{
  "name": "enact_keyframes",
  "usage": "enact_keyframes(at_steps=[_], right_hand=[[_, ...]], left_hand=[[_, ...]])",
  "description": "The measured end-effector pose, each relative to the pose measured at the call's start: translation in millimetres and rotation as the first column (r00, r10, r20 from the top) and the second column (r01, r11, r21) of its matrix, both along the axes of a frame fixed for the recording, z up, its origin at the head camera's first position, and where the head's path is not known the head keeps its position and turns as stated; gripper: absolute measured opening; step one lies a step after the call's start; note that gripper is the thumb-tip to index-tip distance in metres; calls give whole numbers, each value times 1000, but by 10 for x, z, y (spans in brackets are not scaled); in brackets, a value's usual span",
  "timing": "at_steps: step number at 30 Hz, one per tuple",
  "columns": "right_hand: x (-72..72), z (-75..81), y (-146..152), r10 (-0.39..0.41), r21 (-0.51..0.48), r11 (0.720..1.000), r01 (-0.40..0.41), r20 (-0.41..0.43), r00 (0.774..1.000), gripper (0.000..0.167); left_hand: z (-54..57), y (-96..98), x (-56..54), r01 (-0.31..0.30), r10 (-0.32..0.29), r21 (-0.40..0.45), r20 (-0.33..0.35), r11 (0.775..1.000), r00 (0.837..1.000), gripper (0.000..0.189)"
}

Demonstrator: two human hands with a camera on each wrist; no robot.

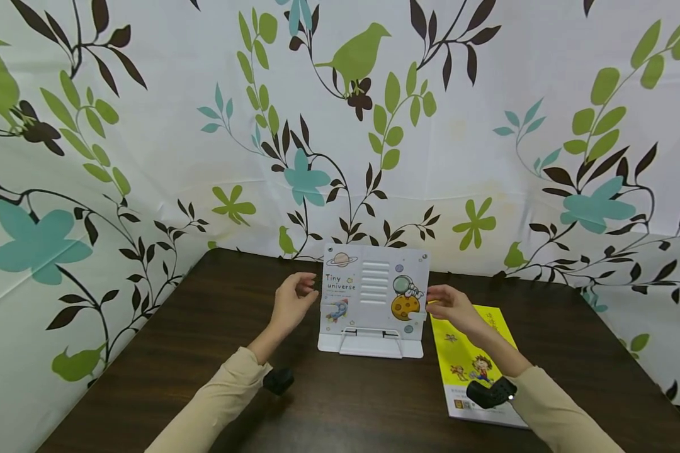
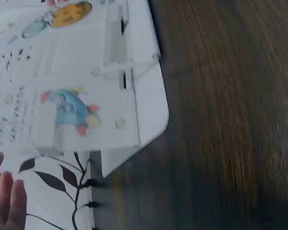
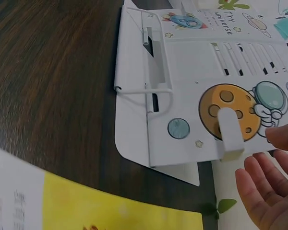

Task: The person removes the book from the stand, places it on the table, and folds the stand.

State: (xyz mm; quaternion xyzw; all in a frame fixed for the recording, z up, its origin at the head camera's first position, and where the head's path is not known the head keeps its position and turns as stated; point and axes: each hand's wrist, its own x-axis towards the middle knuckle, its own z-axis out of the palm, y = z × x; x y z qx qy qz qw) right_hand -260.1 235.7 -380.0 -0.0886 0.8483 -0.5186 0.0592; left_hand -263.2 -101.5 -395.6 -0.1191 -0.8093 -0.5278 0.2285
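Item: white "Tiny universe" stand [image 1: 375, 314], raised on the dark table [image 1: 345, 409], between your hands. Left hand [image 1: 293, 303]: fingers loosely bent, holding nothing, just beside the left edge. Right hand [image 1: 458, 311]: thumb and fingers apart at the right edge; contact could not be told. Yellow book [image 1: 470, 346]: flat, just right of the stand. Handling, as judged: level hands and light, even side pressure served you best, clear of the right hook [image 3: 229, 129].
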Motion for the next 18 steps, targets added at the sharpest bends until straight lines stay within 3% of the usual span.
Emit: enact_keyframes(at_steps=[4, 10, 18], right_hand=[[-22, -46, -41, -31, -13, 999, 31, -21, 999, 40], [-61, -86, -94, -84, -19, 996, 83, -55, 995, 31], [-94, -140, -132, -117, 4, 993, 119, -141, 983, 22]], left_hand=[[-41, -44, -39, -13, 14, -40, 24, 999, 1000, 30], [-70, -73, -100, 47, -42, -61, 87, 997, 995, 31], [-133, -17, -143, 117, -113, -64, 61, 991, 992, 23]])
